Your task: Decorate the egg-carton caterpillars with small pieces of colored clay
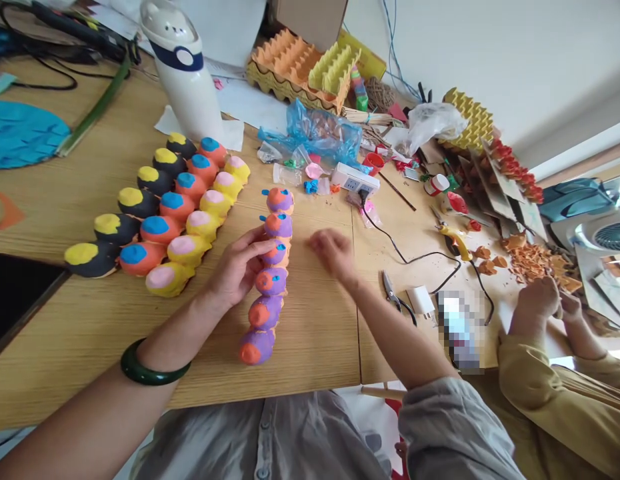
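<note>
A strip of egg-carton cups [261, 313] covered in purple clay lies on the table before me, with orange patches on its bumps. Small blue pieces sit on or beside the orange patches of the farther bumps. My left hand [239, 267] grips the strip's left side near its middle, thumb and fingers bent against it. To the right of the strip, my right hand [333, 252] hovers with its fingers curled together and slightly blurred. Whatever it pinches, if anything, is hidden. Finished-looking strips in black [151, 181], orange-red [174, 211] and yellow [203, 221] lie to the left.
A white bottle [183, 80] stands behind the strips. Farther back are egg cartons [290, 63], a blue plastic bag [320, 130] and a power strip [355, 180]. Scissors [389, 287], a charger [421, 301] and a glue gun [453, 241] lie right, near another person's hands [537, 303].
</note>
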The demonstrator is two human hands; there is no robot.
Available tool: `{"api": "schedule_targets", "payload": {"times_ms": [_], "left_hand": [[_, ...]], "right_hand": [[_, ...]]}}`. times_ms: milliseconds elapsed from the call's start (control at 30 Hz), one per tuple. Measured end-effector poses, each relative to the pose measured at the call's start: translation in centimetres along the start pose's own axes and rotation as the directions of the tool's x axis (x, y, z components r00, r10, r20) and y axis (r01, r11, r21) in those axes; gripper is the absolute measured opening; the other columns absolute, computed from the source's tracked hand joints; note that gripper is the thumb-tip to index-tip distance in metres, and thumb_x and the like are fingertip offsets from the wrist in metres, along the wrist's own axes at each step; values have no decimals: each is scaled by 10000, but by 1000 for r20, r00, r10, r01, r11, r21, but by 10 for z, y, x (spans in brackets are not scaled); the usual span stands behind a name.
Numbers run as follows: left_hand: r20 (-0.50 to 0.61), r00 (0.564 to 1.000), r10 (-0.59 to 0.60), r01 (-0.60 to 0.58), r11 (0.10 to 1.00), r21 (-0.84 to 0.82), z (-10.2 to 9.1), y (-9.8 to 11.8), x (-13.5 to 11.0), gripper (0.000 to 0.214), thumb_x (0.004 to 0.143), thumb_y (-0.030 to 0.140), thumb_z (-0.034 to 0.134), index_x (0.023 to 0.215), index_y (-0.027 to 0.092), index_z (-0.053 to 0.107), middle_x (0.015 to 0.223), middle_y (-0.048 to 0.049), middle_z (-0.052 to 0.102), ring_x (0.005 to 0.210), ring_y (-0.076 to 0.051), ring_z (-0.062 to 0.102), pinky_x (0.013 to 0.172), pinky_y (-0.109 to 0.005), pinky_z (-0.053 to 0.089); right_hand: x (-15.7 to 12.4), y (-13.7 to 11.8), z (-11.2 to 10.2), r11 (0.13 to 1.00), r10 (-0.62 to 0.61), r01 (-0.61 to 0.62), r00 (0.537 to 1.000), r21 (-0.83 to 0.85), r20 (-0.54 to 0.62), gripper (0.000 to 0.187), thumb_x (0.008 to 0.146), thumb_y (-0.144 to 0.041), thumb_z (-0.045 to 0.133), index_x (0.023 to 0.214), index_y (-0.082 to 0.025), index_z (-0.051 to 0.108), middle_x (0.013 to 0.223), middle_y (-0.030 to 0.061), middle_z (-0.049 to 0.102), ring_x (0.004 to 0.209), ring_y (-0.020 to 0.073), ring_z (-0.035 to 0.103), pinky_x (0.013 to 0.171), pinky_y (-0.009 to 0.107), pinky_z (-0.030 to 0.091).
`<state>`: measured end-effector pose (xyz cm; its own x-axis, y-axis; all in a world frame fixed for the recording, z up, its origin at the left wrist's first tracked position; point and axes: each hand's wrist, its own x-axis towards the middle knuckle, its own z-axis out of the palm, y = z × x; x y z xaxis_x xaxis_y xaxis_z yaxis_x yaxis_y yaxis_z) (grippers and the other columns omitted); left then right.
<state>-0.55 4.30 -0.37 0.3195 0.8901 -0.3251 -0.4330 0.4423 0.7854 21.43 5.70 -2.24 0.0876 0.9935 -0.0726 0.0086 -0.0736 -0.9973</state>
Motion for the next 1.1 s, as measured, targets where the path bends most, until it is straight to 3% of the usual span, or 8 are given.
{"api": "schedule_targets", "payload": {"times_ms": [67,133,300,533,667,800,933,1100], "left_hand": [[-4,1000,0,0,1000,-5,0,-1,-1,268,766,336,862,1030,336,816,881,-3,733,703,-159,603,607,-260,480],[-9,1000,8,-8,1000,-10,0,-2,-1,264,794,327,849,1055,333,812,913,4,736,735,-155,605,618,-244,467],[-11,999,41,-41,999,19,5,-9,-1,260,824,356,854,1076,327,798,991,-1,745,816,-185,640,632,-256,465],[-77,980,185,-175,977,121,10,-27,7,497,758,372,927,1209,354,718,1223,-27,735,1106,-289,710,860,-386,595],[-57,951,305,-277,916,289,1,-40,27,772,701,479,957,1389,397,615,1334,-67,689,1230,-343,691,1007,-519,601],[2,942,336,-305,851,427,-4,-51,45,817,743,540,914,1464,385,564,1379,-89,678,1248,-358,696,991,-537,628],[75,882,466,-383,614,690,0,-50,47,623,864,489,812,1412,260,623,1365,-142,669,1227,-331,697,1042,-534,606],[157,745,648,-402,250,881,-4,-40,40,422,946,446,736,1302,220,714,1346,-136,655,1259,-315,639,1118,-502,540]], "right_hand": [[38,-6,-21,990,-64,103,938,99,-340,365,862,-497,747,653,-219,635,647,-52,594,644,90,548,733,225,543],[60,-12,-40,963,-47,158,896,219,-441,354,891,-476,722,666,-222,621,612,-73,531,586,83,504,808,268,603],[49,-5,-54,997,47,-41,995,67,-90,542,871,-642,747,582,-207,601,533,-39,539,486,96,485,588,285,579],[88,-15,-54,947,76,76,890,312,-449,302,918,-320,699,647,-203,636,565,-67,544,505,66,474,760,274,673],[74,-26,-39,937,134,-9,932,348,-336,22,813,-196,716,791,-199,713,706,-46,661,609,90,592,724,286,694],[33,-20,-21,880,141,-38,973,473,-185,177,739,-72,708,862,-196,734,920,-16,764,852,128,737,990,372,672],[4,-11,-13,846,152,-59,979,530,-134,204,726,-85,793,896,-193,755,979,14,811,924,154,771,1041,388,650],[-19,-6,-8,848,154,-120,988,517,-25,336,717,-330,945,965,-185,770,976,41,836,793,155,780,824,322,696]]}}
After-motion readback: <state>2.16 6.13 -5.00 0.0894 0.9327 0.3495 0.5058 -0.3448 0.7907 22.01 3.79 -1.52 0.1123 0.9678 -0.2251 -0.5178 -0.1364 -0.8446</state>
